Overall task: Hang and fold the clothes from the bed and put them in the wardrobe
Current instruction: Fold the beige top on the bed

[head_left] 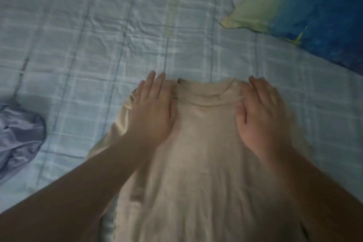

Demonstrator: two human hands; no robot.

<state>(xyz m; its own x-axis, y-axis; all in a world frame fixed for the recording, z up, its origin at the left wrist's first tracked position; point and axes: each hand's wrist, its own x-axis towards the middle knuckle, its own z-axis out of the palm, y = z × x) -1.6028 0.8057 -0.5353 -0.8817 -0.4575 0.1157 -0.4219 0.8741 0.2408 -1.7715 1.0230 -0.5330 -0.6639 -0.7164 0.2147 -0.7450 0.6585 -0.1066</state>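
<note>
beyond the collar of the beige t-shirt (204,153), the checked pale blue sheet (98,35) runs on toward 12 o'clock and out to 10 o'clock, wrinkled but flat. that stretch is bounded at 1 to 2 o'clock by a blue and green pillow (304,12), whose near corner lies well apart from the shirt's collar, and at 9 o'clock by a crumpled lilac garment (17,139) lying near the left edge of view, apart from the shirt's sleeve. the sheet covers the whole bed surface in view; the light is dim and the picture soft, more so on the right. the t-shirt lies flat at the centre, collar toward 12 o'clock, body running down to 6 o'clock past the lower edge of view, with one short sleeve spread toward 8 o'clock. the left hand (155,108) rests palm down on the shoulder at 10 o'clock of the collar, its fingers (151,80) straight and close together, their tips reaching over onto the sheet. the right hand (263,116) lies palm down on the other shoulder, blurred, its fingers (255,84) fairly straight and slightly apart.
</note>
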